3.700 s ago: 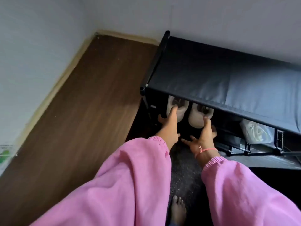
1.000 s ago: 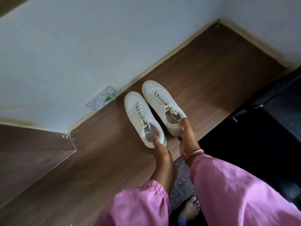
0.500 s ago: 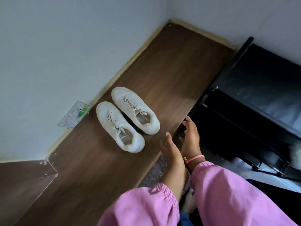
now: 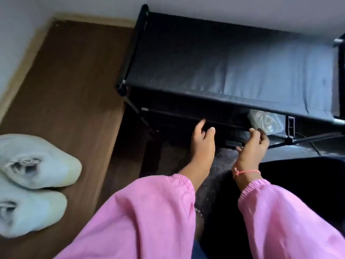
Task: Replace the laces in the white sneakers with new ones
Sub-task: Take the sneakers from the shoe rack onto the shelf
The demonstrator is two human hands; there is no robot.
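Two white sneakers (image 4: 35,161) lie side by side on the brown wooden floor at the left edge, blurred, their heels toward the rack. My left hand (image 4: 202,144) reaches out in front of the black shoe rack (image 4: 224,62), fingers loosely curled and holding nothing. Beside it, my right hand (image 4: 252,146), with a pink thread on the wrist, hovers near the rack's lower shelf, fingers loosely bent and empty. A clear plastic packet (image 4: 265,121) lies on the lower shelf just past my right hand; its contents cannot be made out.
The rack stands against the pale wall, its dark fabric top bare. A dark speckled mat (image 4: 214,176) lies under my arms, with my bare foot (image 4: 198,225) on it. Wooden floor (image 4: 74,81) stretches left to the wall's skirting.
Both hands have left the sneakers, which now lie on the floor at the left. The view has swung right, and my hands have reached toward the rack's lower shelf.
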